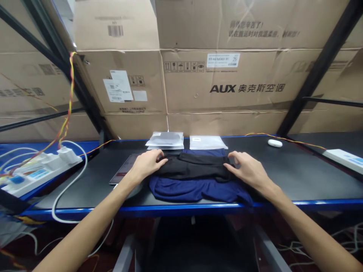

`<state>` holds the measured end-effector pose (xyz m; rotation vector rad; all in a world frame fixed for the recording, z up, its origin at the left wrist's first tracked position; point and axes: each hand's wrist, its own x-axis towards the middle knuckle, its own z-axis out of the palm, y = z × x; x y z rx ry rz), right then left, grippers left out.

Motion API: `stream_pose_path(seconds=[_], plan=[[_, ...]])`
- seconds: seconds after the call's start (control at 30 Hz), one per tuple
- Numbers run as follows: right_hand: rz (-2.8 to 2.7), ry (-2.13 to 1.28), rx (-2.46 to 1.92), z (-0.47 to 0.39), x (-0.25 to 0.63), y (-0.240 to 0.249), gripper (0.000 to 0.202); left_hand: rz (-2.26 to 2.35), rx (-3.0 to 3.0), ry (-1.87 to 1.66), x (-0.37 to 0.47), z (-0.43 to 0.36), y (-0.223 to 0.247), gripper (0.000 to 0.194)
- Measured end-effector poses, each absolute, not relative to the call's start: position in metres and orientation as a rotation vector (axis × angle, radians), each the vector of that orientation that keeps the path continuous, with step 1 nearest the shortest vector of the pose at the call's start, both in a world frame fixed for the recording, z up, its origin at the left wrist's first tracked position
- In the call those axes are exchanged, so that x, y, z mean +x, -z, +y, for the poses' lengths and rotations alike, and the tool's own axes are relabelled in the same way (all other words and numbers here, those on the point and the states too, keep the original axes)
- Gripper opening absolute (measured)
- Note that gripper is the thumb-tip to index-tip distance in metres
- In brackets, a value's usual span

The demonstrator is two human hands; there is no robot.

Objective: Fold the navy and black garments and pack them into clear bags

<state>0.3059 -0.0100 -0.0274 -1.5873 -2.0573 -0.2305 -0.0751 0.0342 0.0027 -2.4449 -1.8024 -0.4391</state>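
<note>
A folded black garment (195,168) lies across the middle of the bench, on top of a dark blue cloth garment (195,190) that spreads out toward the front edge. What kind of garment either one is, I cannot tell. My left hand (149,164) is closed at the black fabric's left end, thumb and fingers pinching it. At the opposite end, my right hand (248,170) pinches the fabric's corner between a curled forefinger and thumb. Behind the cloth stand two piles of flat translucent packets, the left pile (165,139) and the right pile (208,142).
A tablet (123,170) lies left of the cloth, partly behind my left wrist. Power strips stand at left (42,170) and right (346,159), with a white cable (61,192) looping over the front edge. A small white case (275,143) sits right. Cardboard boxes (244,102) wall the back.
</note>
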Motion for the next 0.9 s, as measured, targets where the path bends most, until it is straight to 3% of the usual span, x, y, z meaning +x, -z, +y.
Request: stream_pose_path(seconds=[0.1, 0.2, 0.43, 0.63, 0.73, 0.9], plan=[[-2.067, 0.249, -1.466, -0.014, 0.290, 0.015, 0.027, -1.990, -2.296, 0.383, -0.082, 0.026, -0.010, 0.055], [-2.251, 0.032, -1.266, -0.014, 0.261, 0.003, 0.032, -2.091, -2.296, 0.256, -0.087, 0.018, -0.016, 0.067], [-2.738, -0.261, -1.048, -0.004, 0.205, 0.003, 0.062, -2.072, -2.451, 0.193, -0.081, 0.013, -0.018, 0.049], [-2.787, -0.431, -1.052, -0.003, 0.211, 0.009, 0.064, -1.981, -2.497, 0.666, -0.071, 0.020, -0.016, 0.019], [-2.701, -0.440, -1.103, -0.001, 0.235, 0.007, 0.064, -1.891, -2.458, 0.969, -0.059, 0.023, -0.018, 0.021], [-2.535, -0.133, -1.335, 0.009, 0.289, 0.014, 0.061, -1.728, -2.406, 1.327, -0.017, 0.021, -0.031, 0.026]])
